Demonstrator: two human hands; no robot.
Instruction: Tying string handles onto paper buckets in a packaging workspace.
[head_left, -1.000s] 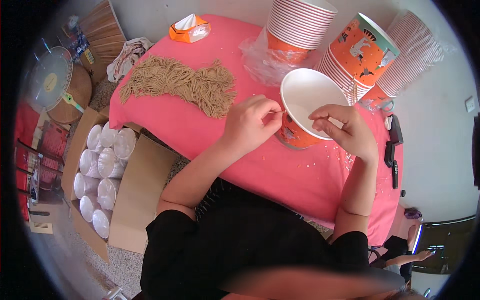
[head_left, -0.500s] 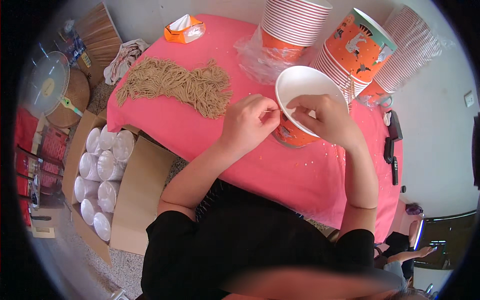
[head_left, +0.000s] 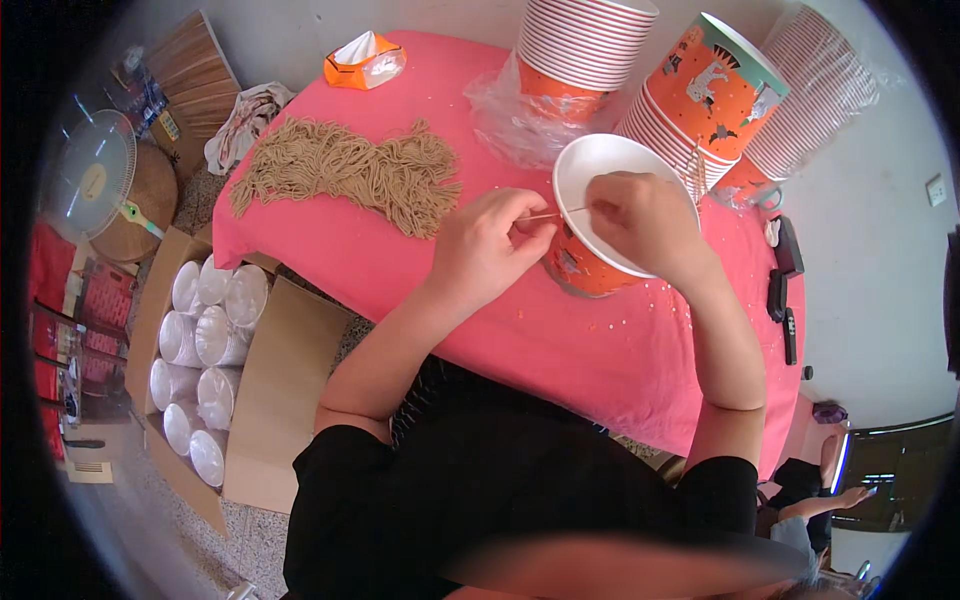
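Note:
A paper bucket (head_left: 592,268) with a white inside and orange printed outside stands upright on the table, tilted slightly in my view. My left hand (head_left: 488,242), outside its near-left wall, pinches a thin tan cord (head_left: 543,216). The cord runs to the bucket's rim, and a short length shows inside, reaching the fingers of my right hand (head_left: 648,218). That hand is closed on it over the bucket's mouth. Whether the cord passes through a hole in the wall is too small to tell. Left of my hands lies a bundle of tan cords (head_left: 345,172).
Stacked buckets (head_left: 588,50) in plastic stand at the back, with more stacks (head_left: 700,95) to their right. An orange tissue pack (head_left: 365,62) lies on the pink tablecloth (head_left: 560,350). Left of the table, a carton (head_left: 285,390) holds wrapped white cups. Another person's hand (head_left: 853,498) shows lower right.
My right hand has closed its fingers and turned inward over the bucket's mouth. My left hand has shifted slightly left, and more cord now shows between the hands.

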